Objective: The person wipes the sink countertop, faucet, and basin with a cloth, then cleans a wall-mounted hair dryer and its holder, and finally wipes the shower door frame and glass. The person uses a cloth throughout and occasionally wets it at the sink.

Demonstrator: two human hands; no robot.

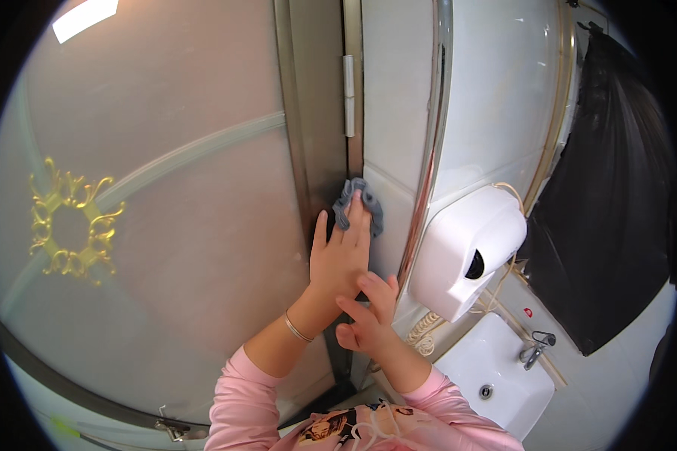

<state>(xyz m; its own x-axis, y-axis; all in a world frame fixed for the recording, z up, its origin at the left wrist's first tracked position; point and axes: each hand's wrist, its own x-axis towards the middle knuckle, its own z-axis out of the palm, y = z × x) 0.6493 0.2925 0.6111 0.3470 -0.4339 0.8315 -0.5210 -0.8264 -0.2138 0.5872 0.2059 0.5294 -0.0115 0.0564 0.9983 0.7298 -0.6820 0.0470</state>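
Note:
My left hand (341,259), with a thin silver bangle (298,327) at its wrist, presses a crumpled grey-blue cloth (375,211) against the edge of the metal door frame (324,141), where it meets the white wall tile (395,101). Its fingers point up, and the cloth is bunched under and around the fingertips. My right hand (372,318) hovers just below and to the right, close to the left wrist. Nothing is in it; its fingers are partly bent and spread apart.
Frosted door glass (203,225) with a gold ornament (70,225) fills the left. A metal hinge (348,96) sits above the cloth. At right are a white wall-mounted dryer (468,242) with a coiled cord (423,332), a washbasin (485,361), a faucet (536,349) and black plastic sheeting (603,214).

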